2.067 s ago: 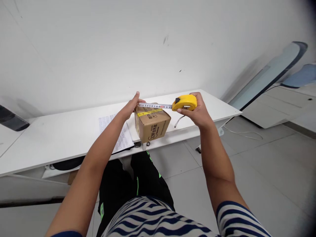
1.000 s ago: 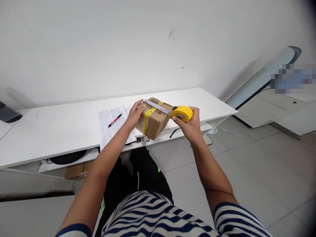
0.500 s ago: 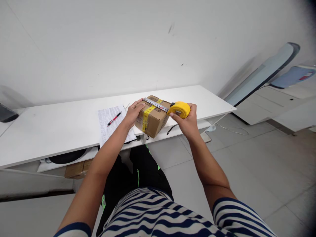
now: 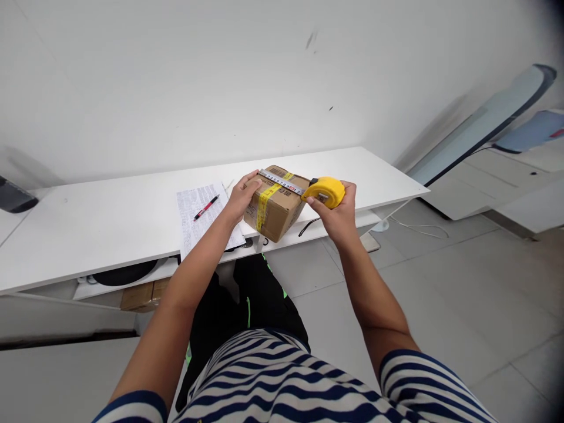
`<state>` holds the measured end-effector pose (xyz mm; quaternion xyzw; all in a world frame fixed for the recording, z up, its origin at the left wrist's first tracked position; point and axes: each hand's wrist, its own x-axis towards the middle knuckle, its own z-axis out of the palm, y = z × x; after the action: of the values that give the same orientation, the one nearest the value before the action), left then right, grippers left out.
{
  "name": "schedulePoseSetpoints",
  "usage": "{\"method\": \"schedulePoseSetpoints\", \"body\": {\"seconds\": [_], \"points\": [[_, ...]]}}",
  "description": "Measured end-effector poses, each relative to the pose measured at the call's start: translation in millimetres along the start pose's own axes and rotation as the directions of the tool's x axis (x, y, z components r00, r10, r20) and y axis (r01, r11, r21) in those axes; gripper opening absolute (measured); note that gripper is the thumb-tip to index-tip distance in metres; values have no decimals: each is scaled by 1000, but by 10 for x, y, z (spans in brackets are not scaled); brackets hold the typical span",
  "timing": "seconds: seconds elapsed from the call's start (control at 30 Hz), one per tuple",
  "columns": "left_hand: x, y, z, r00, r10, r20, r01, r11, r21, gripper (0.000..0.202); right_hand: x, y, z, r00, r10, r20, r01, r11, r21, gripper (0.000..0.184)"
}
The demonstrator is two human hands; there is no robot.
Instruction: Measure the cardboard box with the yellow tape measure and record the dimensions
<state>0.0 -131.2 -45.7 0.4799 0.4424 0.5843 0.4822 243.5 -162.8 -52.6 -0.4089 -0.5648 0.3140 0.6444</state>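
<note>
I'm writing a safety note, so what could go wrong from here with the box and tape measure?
The box is tilted and seems to jut past the front edge of the white table; it might drop if the left hand slips. The blade stretches across its top from the tape measure in the right hand; loosened, it could snap back.

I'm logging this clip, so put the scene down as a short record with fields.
Left hand: on the left end of the cardboard box, near the blade's end
Right hand: holding the yellow tape measure
Blade: pulled out across the box's top
Box support: contact with the white table unclear
Pen: red and black, on a written sheet
</note>
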Motion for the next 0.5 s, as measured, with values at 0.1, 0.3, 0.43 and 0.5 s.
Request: {"method": "schedulePoseSetpoints", "body": {"seconds": [0.1, 0.3, 0.43, 0.5], "points": [[-80, 40, -16, 997, -35, -75, 41, 996, 83, 63, -57, 49, 39, 992, -36, -124, 39, 999, 21, 72], [-590, 221, -371, 970, -242, -22, 238, 926, 294, 72, -64, 128, -183, 954, 34, -297, 31, 977, 212, 69], [-814, 292, -631, 941, -335, -49, 332, 888, 317, 81, -51, 147, -360, 992, 117, -41, -91, 913, 397, 62], [-798, 279, -692, 929, -368, -47, 366, 889, 276, 79, -55, 174, -353, 989, 136, 60, -149, 899, 411, 62]]}}
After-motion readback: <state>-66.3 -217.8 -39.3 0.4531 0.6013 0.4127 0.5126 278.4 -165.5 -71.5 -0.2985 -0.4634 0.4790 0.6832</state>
